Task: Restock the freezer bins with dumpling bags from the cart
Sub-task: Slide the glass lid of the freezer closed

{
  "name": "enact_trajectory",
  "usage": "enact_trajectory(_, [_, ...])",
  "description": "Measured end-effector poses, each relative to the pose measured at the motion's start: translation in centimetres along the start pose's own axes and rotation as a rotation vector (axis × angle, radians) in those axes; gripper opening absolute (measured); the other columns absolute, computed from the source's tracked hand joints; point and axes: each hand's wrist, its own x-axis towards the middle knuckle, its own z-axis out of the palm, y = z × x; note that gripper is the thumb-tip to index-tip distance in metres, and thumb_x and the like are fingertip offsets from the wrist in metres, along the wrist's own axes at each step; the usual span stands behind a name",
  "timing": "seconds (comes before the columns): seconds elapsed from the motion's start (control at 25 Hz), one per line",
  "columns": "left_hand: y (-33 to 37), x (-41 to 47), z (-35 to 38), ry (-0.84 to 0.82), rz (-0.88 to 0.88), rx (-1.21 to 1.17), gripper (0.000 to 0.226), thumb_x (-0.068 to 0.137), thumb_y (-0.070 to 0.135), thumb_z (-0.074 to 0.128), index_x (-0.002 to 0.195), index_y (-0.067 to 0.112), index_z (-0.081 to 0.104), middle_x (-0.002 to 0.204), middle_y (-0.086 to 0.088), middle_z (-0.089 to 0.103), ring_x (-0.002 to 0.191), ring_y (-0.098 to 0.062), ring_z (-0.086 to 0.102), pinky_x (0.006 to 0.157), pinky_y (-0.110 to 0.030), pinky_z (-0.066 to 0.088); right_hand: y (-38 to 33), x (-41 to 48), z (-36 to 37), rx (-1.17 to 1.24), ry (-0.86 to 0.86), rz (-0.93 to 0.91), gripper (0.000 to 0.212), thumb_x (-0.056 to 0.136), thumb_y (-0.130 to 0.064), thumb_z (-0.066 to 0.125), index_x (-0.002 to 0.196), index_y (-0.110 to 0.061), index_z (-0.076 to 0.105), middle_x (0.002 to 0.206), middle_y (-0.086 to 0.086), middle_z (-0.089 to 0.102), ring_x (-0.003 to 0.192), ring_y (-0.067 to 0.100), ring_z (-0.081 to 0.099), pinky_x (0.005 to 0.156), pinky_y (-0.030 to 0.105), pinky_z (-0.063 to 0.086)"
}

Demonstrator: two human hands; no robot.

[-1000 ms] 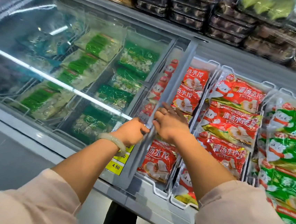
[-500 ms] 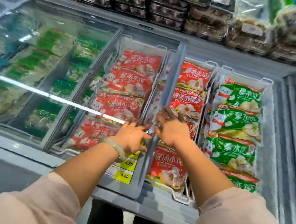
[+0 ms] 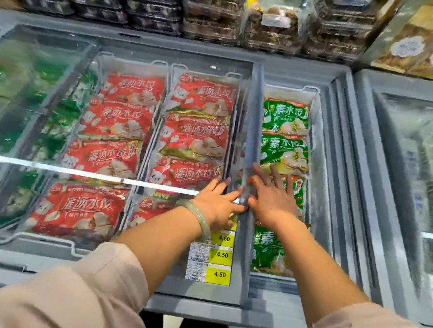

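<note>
Red dumpling bags and green dumpling bags fill bins; left hand and right hand, fingers spread flat, apparently press the lid frame, gripping nothing.

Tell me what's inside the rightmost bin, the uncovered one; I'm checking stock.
The rightmost bin holds green dumpling bags in a row, overlapping front to back. The right hand and forearm hide part of the middle bags. Anything beneath the top layer is covered.

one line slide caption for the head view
Both hands press the sliding lid's grey frame, red dumpling bags under glass, green bags uncovered.
</note>
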Motion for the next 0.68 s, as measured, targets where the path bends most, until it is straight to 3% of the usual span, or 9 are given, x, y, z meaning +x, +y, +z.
enact_trajectory(0.08, [1.8, 1.3, -0.9, 0.008, 0.050, 0.079, 0.055, 0.098, 0.044, 0.034, 0.149, 0.039, 0.015, 0.162, -0.001, -0.003, 0.147, -0.039, -0.005, 0.118, -0.050, -0.007, 2.5, -0.7, -0.4, 0.030, 0.042, 0.116, 0.058, 0.088, -0.039, 0.052, 0.141, -0.037, 0.029, 0.160, -0.010, -0.012, 0.147, 0.020, -0.016, 0.118, 0.051, -0.008])
enact_trajectory(0.2, [5.0, 3.8, -2.3, -0.026, 0.116, 0.177, 0.057, 0.100, 0.041, 0.030, 0.150, 0.039, 0.002, 0.161, -0.004, -0.008, 0.147, -0.039, -0.006, 0.119, -0.049, -0.006, 6.7, -1.6, -1.3, 0.030, 0.057, 0.354, 0.090, 0.081, -0.053, 0.060, 0.150, -0.021, 0.011, 0.157, 0.007, -0.024, 0.146, 0.030, -0.020, 0.116, 0.055, -0.010])
enact_trajectory(0.32, [8.3, 6.7, -3.4, -0.048, 0.138, 0.138, 0.059, 0.101, 0.037, 0.031, 0.150, 0.041, -0.001, 0.160, -0.002, -0.013, 0.147, -0.036, -0.010, 0.119, -0.048, -0.009, 11.1, -2.8, -1.4, 0.051, 0.060, 0.569, 0.113, 0.070, -0.069, 0.061, 0.151, -0.018, 0.002, 0.157, 0.016, -0.021, 0.145, 0.035, -0.018, 0.113, 0.057, -0.013])
enact_trajectory(0.44, [11.4, 9.1, -4.2, -0.027, 0.156, 0.118, 0.060, 0.100, 0.038, 0.034, 0.150, 0.042, 0.000, 0.160, 0.000, -0.014, 0.147, -0.035, -0.011, 0.120, -0.046, -0.009, 14.9, -3.7, -0.8, 0.072, 0.101, 0.669, 0.119, 0.066, -0.074, 0.059, 0.152, -0.017, -0.001, 0.158, 0.020, -0.012, 0.146, 0.032, -0.016, 0.115, 0.057, -0.009])
enact_trajectory(0.56, [13.8, 11.2, -4.8, -0.029, 0.171, 0.098, 0.059, 0.100, 0.040, 0.034, 0.149, 0.044, 0.002, 0.160, 0.002, -0.015, 0.147, -0.033, -0.013, 0.120, -0.046, -0.008, 18.2, -4.3, -0.6, 0.209, 0.148, 0.705, 0.117, 0.068, -0.069, 0.062, 0.151, -0.012, 0.003, 0.158, 0.020, 0.012, 0.148, 0.031, 0.004, 0.118, 0.053, 0.006])
enact_trajectory(0.68, [15.6, 13.1, -5.3, -0.046, 0.180, 0.057, 0.060, 0.099, 0.038, 0.035, 0.148, 0.046, 0.002, 0.160, 0.004, -0.018, 0.147, -0.032, -0.016, 0.120, -0.049, -0.002, 20.6, -5.0, -0.2, 0.455, 0.141, 0.761, 0.111, 0.070, -0.062, 0.062, 0.151, -0.010, 0.006, 0.142, 0.020, 0.045, 0.132, 0.035, 0.042, 0.106, 0.047, 0.037])
